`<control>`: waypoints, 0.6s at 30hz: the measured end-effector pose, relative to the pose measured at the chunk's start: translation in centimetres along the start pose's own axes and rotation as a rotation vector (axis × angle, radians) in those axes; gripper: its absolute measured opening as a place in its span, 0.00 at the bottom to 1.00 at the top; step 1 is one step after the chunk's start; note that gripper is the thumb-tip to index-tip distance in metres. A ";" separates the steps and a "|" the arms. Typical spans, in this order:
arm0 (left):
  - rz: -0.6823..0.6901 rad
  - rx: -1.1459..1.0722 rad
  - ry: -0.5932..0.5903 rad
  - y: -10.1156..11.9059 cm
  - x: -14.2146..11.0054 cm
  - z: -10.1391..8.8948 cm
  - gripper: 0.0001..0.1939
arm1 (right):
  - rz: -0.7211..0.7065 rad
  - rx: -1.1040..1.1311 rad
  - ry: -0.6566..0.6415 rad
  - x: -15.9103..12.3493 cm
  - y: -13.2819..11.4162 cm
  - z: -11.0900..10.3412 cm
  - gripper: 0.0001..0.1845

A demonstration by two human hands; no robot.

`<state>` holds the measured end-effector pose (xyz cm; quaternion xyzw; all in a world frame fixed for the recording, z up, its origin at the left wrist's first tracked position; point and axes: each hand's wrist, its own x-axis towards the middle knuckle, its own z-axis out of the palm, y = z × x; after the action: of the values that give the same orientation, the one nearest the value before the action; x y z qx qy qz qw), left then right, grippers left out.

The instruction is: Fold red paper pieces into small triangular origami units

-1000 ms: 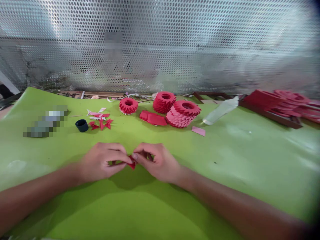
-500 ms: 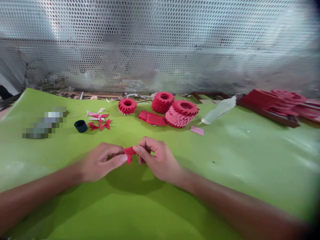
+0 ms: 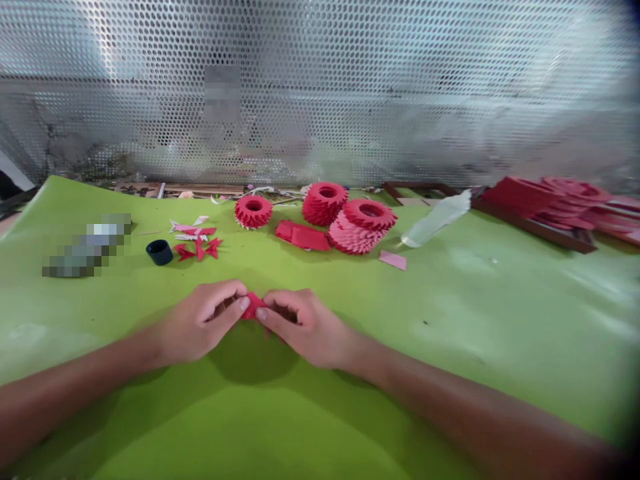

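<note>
Evidently you are at a fine shaping step, most likely a fold or a crease: a small piece of bright red folded paper (image 3: 253, 304) sits between your fingertips, over the near middle of the smooth lime-green table covering (image 3: 250, 427). Your left hand (image 3: 197, 323) pinches its left side, thumb on the near face and index finger curled over behind. Your right hand (image 3: 307, 327) pinches the right side, the thumb laid on the lower right part, the other fingers curled under and mostly hidden. Both thumb tips lie close together, so little of the paper shows, and you cannot tell from this view how far the fold is made.

Beyond your left hand lies a loose group of pointed red folded-paper pieces (image 3: 200, 249), just beside a short dark-blue round cap (image 3: 159, 252). Further off, past the gap between your hands, a flat pile of red paper pieces (image 3: 303, 235) rests in front of upright spiky rings of red and pink folded paper (image 3: 363, 227).

As a judgement, the next move calls for a steady left pinch while your right thumb presses the edge flat; too loose a grip could let the layers slip out of line.
</note>
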<state>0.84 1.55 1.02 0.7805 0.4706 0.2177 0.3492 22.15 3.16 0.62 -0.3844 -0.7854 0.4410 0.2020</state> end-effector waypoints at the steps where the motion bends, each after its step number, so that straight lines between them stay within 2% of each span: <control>1: 0.012 0.018 -0.008 0.0 0.0 0.0 0.19 | 0.006 0.012 -0.022 0.0 -0.1 0.0 0.16; 10: 0.099 0.190 -0.006 -0.5 -0.3 0.0 0.19 | 0.025 0.005 -0.030 0.0 -0.2 -0.1 0.16; 14: 0.137 0.211 -0.024 -0.7 -0.5 0.3 0.19 | 0.019 0.052 -0.080 0.0 -0.2 -0.1 0.14; 18: 0.146 0.230 -0.027 -0.3 0.1 0.1 0.19 | -0.021 0.061 -0.067 -0.1 0.0 0.0 0.15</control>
<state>0.82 1.68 0.71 0.8505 0.4295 0.1765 0.2469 22.23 3.08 0.64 -0.3547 -0.7820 0.4753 0.1920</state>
